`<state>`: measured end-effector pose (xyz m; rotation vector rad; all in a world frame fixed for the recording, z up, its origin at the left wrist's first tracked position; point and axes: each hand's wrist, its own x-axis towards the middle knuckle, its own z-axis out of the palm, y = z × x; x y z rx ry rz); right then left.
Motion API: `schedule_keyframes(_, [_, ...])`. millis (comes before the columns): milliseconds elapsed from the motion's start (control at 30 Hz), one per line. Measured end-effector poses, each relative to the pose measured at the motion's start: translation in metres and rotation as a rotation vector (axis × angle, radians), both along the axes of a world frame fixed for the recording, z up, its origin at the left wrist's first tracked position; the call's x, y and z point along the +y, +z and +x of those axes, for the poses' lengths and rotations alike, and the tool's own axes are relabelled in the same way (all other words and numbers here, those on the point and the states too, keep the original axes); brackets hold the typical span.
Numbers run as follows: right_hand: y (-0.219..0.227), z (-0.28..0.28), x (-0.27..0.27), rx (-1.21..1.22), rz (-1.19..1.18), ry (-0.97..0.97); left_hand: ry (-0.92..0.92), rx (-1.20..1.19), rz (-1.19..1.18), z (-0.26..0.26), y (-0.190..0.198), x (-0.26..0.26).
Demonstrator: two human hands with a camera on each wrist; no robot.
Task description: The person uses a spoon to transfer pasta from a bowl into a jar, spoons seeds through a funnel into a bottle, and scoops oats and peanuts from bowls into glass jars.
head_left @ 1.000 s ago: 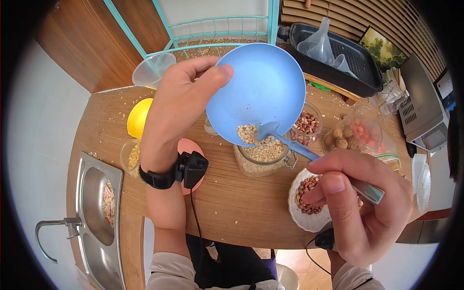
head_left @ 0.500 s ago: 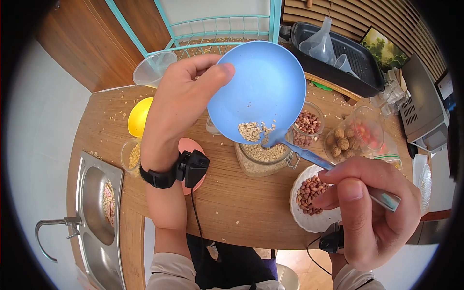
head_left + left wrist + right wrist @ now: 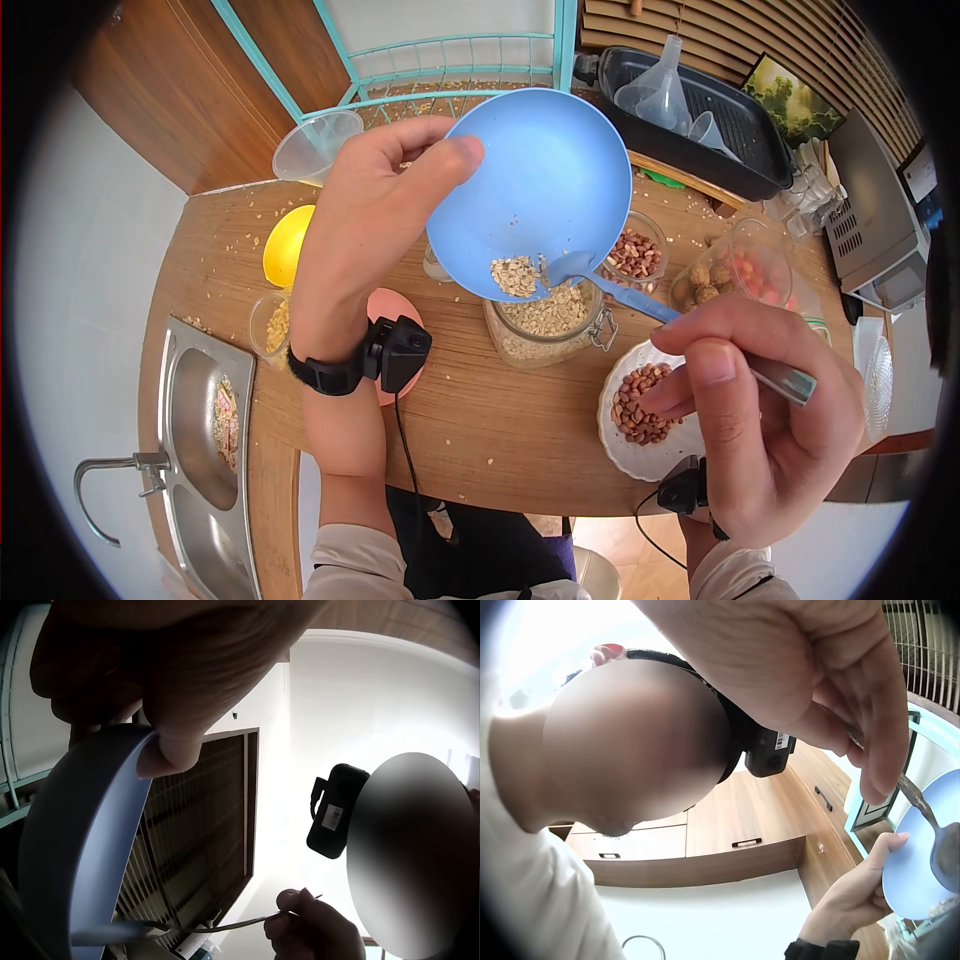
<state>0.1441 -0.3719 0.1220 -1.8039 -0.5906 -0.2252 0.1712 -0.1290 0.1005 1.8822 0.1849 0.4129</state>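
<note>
The left hand (image 3: 385, 200) gripped the blue bowl (image 3: 540, 180) at its ten o'clock rim, thumb on the inner face and fingers behind it. The right hand (image 3: 765, 430), between four and five o'clock from the bowl, was closed on the spoon (image 3: 640, 302), its handle pinched between thumb and fingers. The spoon's head sat inside the bowl near its five o'clock edge, just beside a small heap of oats (image 3: 515, 276) gathered at about half past six. The bowl was held up and tilted, its inside facing the head camera.

At six o'clock, below the bowl's lower rim in the head view, stood a glass jar (image 3: 520, 350) of oats with a wire clasp on its right side. Toward five o'clock a white dish (image 3: 650, 462) held reddish-brown nuts (image 3: 640, 420), partly hidden by the right hand's fingers. At four o'clock, nearer the bowl, was a clear container of similar nuts, and beyond it another with walnuts (image 3: 705, 285).

A pink dish (image 3: 405, 385) lay toward seven o'clock, partly behind the left wrist. Farther out, a metal sink (image 3: 195, 400) was at eight o'clock, a yellow bowl (image 3: 285, 245) between eight and nine, and a black pan (image 3: 745, 120) holding funnels at two.
</note>
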Motion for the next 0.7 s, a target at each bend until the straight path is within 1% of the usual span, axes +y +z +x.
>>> schedule_keyframes(167, [-0.0011, 0.0007, -0.0053, -0.023, 0.008, 0.032, 0.011, 0.024, -0.017, 0.0006, -0.0008, 0.001])
schedule_keyframes(233, [0.0004, 0.0006, -0.0075, -0.039, -0.042, 0.027, -0.014, 0.0, -0.018, 0.0027, -0.0037, 0.0039])
schedule_keyframes(367, [0.0027, -0.0012, -0.0084, -0.029, -0.059, 0.022, -0.007, 0.012, -0.022, 0.0037, -0.004, 0.0044])
schedule_keyframes(433, [0.0025, -0.0033, -0.0053, 0.027, 0.032, -0.025, -0.018, -0.007, -0.027, 0.0065, -0.0078, 0.0061])
schedule_keyframes(467, [0.0021, -0.002, -0.006, 0.027, 0.031, -0.027, -0.02, -0.006, -0.028, 0.0058, -0.0069, 0.0048])
schedule_keyframes(533, [0.0011, 0.0023, -0.0074, -0.055, -0.02, -0.016, -0.002, 0.013, -0.007, 0.0035, -0.0034, 0.0016])
schedule_keyframes(633, [0.0047, 0.002, -0.004, -0.035, -0.069, -0.012, -0.021, 0.009, -0.007, 0.0043, -0.0057, 0.0041])
schedule_keyframes(700, [0.0006, 0.0038, -0.0045, -0.052, -0.052, 0.008, -0.016, -0.006, -0.007, 0.0044, -0.0059, 0.0002])
